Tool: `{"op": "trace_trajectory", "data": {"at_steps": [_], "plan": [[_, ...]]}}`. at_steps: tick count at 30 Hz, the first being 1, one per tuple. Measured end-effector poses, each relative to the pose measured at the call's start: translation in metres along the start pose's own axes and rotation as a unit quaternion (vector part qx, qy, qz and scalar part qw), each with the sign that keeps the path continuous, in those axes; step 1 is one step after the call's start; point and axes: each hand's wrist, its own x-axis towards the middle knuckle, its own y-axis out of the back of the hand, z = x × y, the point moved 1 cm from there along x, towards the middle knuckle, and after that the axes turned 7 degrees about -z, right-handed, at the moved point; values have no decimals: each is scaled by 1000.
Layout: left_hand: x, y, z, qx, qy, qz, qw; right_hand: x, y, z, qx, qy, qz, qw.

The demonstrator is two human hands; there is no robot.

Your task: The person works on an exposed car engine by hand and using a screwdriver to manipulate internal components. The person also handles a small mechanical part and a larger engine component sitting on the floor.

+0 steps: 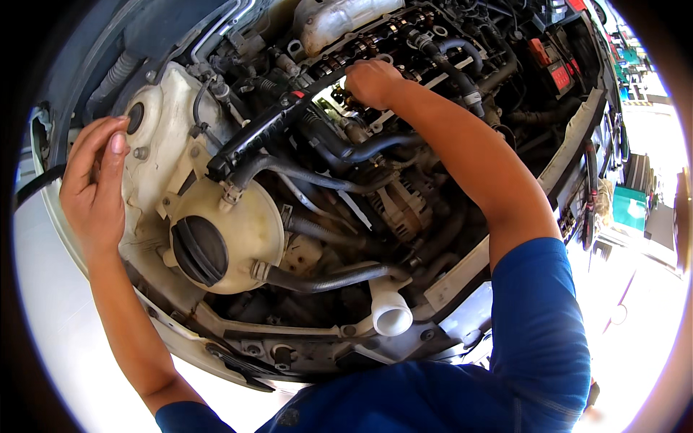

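Observation:
My left hand (95,173) is raised at the left fender edge, beside the pale strut tower (179,97). Its fingers are loosely bent with the thumb apart, and nothing shows in them. My right hand (373,83) reaches across the engine bay to the opened top of the engine (361,50), where shafts and metal lobes show. Its fingers are curled closed and partly hidden, so what they hold cannot be made out. A long black bar with a red spot (256,130) slants from above the coolant tank up to that hand. Bright light falls beside the fingers.
The yellowed coolant tank (249,234) with its black cap (200,249) sits between my arms. Black hoses (328,280) cross the bay. A white filler neck (392,319) rises near the front edge. A red and black box (552,68) lies at the far right.

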Motion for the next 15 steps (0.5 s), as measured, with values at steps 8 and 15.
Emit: {"op": "trace_trajectory", "data": {"at_steps": [8, 15], "plan": [[-6, 5, -2, -17, -10, -11, 1000, -7, 6, -15, 26, -61, -12, 998], [-10, 9, -5, -40, -18, -34, 998, 6, 16, -23, 61, -88, -84, 991]]}}
